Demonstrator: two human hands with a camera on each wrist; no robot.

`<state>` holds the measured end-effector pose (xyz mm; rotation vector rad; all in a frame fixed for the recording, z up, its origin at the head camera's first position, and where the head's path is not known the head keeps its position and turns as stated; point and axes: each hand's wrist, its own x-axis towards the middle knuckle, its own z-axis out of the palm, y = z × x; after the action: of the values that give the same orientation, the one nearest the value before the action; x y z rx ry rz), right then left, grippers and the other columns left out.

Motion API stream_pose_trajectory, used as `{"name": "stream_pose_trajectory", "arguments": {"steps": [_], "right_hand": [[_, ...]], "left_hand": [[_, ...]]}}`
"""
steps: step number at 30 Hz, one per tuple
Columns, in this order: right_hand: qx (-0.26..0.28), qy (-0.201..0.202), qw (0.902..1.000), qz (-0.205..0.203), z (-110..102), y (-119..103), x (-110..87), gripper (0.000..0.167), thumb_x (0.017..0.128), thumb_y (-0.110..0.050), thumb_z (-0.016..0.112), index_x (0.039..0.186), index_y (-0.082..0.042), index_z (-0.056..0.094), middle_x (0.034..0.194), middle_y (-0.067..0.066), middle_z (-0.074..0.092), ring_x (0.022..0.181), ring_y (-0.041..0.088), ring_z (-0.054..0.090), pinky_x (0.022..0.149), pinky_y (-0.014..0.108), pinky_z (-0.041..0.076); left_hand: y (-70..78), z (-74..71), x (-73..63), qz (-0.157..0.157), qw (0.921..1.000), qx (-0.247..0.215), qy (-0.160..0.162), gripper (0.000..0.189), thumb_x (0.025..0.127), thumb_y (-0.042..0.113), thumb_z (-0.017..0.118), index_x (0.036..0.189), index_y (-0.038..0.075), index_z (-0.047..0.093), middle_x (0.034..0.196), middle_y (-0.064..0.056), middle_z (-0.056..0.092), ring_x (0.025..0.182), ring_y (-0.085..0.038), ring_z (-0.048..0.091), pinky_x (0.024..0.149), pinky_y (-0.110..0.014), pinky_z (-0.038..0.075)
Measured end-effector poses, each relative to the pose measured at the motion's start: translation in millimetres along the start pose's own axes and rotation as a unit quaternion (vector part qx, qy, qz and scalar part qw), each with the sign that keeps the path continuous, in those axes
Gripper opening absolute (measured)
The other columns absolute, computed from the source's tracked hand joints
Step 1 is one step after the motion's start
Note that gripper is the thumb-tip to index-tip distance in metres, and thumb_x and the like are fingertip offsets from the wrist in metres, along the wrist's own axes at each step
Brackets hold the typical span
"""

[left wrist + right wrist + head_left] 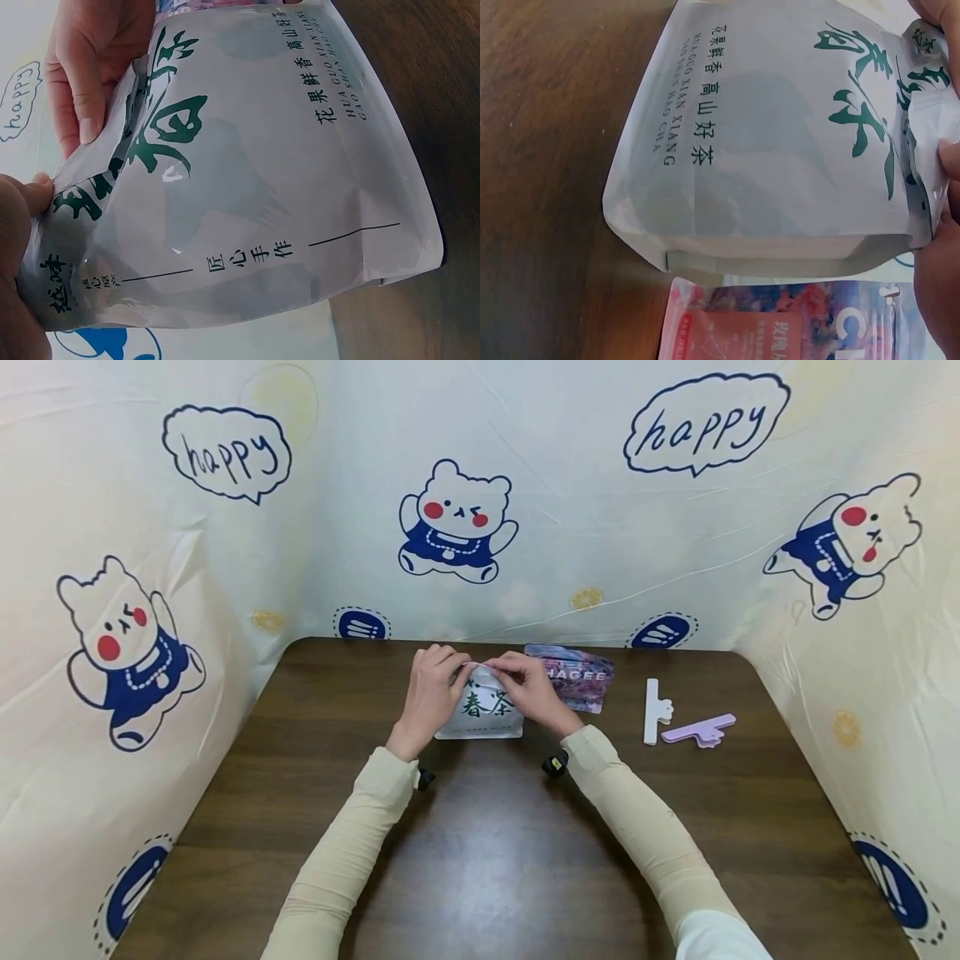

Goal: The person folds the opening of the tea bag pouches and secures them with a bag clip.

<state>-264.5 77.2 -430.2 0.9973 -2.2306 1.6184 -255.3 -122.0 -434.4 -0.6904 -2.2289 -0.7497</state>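
A white tea bag [483, 710] with green characters stands on the table between the two hands. Its top edge is folded over toward the front, and the folded flap [928, 139] shows in the right wrist view. My left hand [433, 687] pinches one end of the fold with thumb and fingers. At the other end, my right hand [532, 687] pinches the flap, thumb [88, 112] on its front in the left wrist view. The bag's lower part looks full, with its side gusset visible in the right wrist view.
Just behind the right hand lies a pink and blue printed pouch [581, 675]. To the right on the brown table [480, 860] are a white sealing clip [651, 714] and a purple sealing clip [697, 730]. A printed curtain [555, 527] hangs around the table's back and sides.
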Motion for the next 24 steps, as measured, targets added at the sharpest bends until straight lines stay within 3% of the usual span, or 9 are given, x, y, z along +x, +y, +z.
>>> {"name": "stream_pose_trajectory", "arguments": {"steps": [3, 9, 15, 18, 24], "right_hand": [[-0.013, -0.009, 0.9999, -0.001, -2, 3, 0.1, 0.022, 0.096, 0.014, 0.057, 0.112, 0.013, 0.072, 0.101, 0.027, 0.069, 0.088, 0.039, 0.066, 0.075, 0.024, 0.052], [-0.022, -0.016, 0.9996, 0.005, -2, 34, -0.2, 0.026, 0.097, 0.011, 0.057, 0.117, 0.006, 0.073, 0.106, 0.022, 0.071, 0.091, 0.036, 0.066, 0.077, 0.026, 0.051], [-0.032, 0.027, 0.9985, 0.035, -6, 41, -7.9, 0.016, 0.094, -0.003, 0.071, 0.108, -0.006, 0.079, 0.099, 0.008, 0.076, 0.083, 0.019, 0.068, 0.074, 0.025, 0.055], [-0.067, 0.034, 0.9969, 0.021, -8, 39, -10.0, 0.013, 0.092, -0.006, 0.074, 0.104, -0.007, 0.08, 0.095, 0.006, 0.076, 0.079, 0.015, 0.067, 0.072, 0.026, 0.057], [-0.12, 0.012, 0.9923, -0.027, -10, 37, -10.4, 0.017, 0.093, 0.002, 0.07, 0.107, -0.003, 0.079, 0.093, 0.009, 0.074, 0.076, 0.015, 0.065, 0.066, 0.028, 0.055]], "left_hand": [[0.4, 0.2, 0.3, 0.001, 1.0, 0.002, 0.0, 0.016, 0.098, 0.018, 0.069, 0.098, 0.004, 0.076, 0.087, -0.008, 0.069, 0.082, -0.025, 0.057, 0.074, -0.038, 0.037], [0.3, 1.4, 1.0, 0.0, 1.0, 0.0, -0.001, 0.017, 0.099, 0.019, 0.069, 0.099, 0.004, 0.076, 0.088, -0.008, 0.069, 0.082, -0.025, 0.056, 0.074, -0.038, 0.037], [0.0, 1.0, 0.7, -0.009, 1.0, -0.003, 0.0, 0.018, 0.098, 0.021, 0.07, 0.099, 0.004, 0.076, 0.089, -0.008, 0.07, 0.082, -0.025, 0.057, 0.073, -0.037, 0.036], [0.3, 0.0, 1.2, -0.014, 0.9999, -0.006, 0.002, 0.017, 0.098, 0.02, 0.07, 0.098, 0.004, 0.076, 0.089, -0.008, 0.07, 0.083, -0.026, 0.057, 0.073, -0.038, 0.035], [0.0, 0.4, 2.6, -0.015, 0.9999, -0.006, 0.004, 0.016, 0.097, 0.02, 0.071, 0.096, 0.004, 0.076, 0.089, -0.008, 0.07, 0.083, -0.026, 0.057, 0.073, -0.038, 0.035]]}}
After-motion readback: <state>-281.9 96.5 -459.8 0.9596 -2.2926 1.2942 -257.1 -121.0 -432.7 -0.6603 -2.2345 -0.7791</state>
